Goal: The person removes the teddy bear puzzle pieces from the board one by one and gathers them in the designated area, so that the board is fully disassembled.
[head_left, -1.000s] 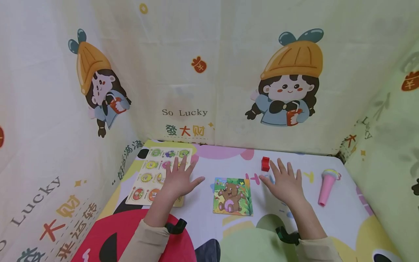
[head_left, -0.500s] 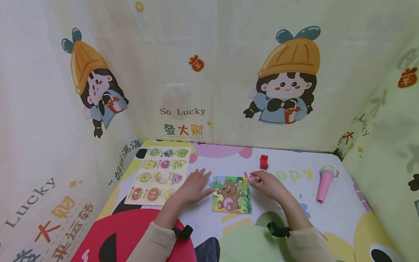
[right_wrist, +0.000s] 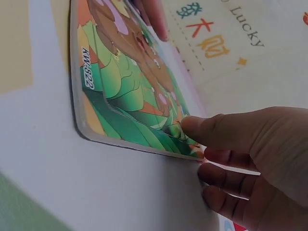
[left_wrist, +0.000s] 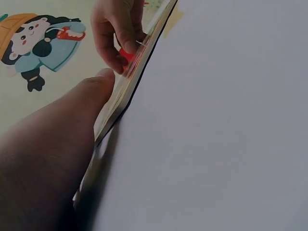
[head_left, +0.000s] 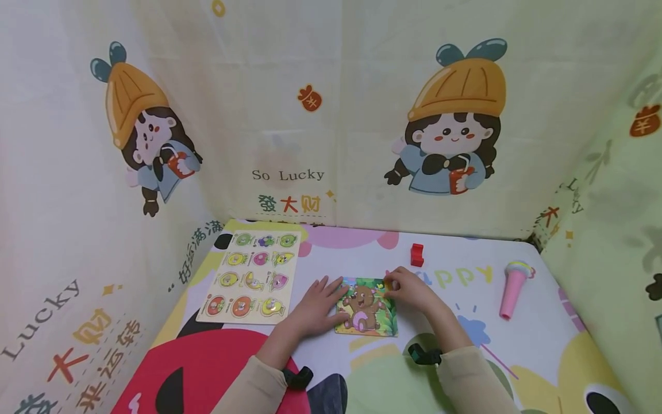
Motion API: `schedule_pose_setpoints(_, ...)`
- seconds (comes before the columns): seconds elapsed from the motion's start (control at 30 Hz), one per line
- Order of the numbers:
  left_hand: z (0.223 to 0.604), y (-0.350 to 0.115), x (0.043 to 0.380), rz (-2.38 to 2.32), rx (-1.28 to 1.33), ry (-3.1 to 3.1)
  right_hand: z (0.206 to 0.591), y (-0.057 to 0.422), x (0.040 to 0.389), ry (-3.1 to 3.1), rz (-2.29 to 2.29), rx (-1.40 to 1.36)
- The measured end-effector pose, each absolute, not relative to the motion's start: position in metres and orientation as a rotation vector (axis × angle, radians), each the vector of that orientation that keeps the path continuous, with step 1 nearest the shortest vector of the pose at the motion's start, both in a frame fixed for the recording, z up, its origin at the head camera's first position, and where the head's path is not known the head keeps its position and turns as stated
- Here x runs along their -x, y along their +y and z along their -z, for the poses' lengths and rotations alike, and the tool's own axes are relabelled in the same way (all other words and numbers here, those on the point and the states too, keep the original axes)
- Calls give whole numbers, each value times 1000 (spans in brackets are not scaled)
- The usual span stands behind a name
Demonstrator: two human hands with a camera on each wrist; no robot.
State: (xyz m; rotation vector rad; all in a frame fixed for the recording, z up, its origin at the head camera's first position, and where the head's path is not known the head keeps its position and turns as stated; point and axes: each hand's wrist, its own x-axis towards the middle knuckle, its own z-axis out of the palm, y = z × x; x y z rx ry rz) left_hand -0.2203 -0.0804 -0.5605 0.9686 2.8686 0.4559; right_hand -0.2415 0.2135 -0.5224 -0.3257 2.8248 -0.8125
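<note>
A small square jigsaw puzzle (head_left: 364, 307) with a brown bear picture lies flat in the middle of the table. My left hand (head_left: 315, 309) rests at its left edge, fingers stretched out and the thumb over the lower left part. At the upper right corner, my right hand (head_left: 412, 290) pinches the puzzle's edge. The right wrist view shows the right thumb (right_wrist: 195, 126) on top of the printed board (right_wrist: 130, 91), with curled fingers (right_wrist: 226, 178) at the rim. In the left wrist view the board (left_wrist: 137, 72) appears edge-on, the left thumb (left_wrist: 98, 89) beside it.
A fruit puzzle board (head_left: 253, 279) lies to the left of the bear puzzle. A small red block-like piece (head_left: 416, 255) sits behind the right hand. Farther right lies a pink toy microphone (head_left: 514, 290). Printed cloth walls (head_left: 362, 213) border the table on its back and sides.
Both hands came inward from spread positions over the table to the bear puzzle. The left now rests at its left edge; the right has taken hold of its upper right corner.
</note>
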Motion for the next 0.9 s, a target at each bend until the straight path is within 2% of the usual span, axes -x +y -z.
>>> schedule_pose_setpoints(0.53,571,-72,221,-266,-984,2944,521,208,240,2865,725,415)
schedule_pose_setpoints(0.9,567,-71,217,-231,-947,2954,518,209,254,2744,700,428)
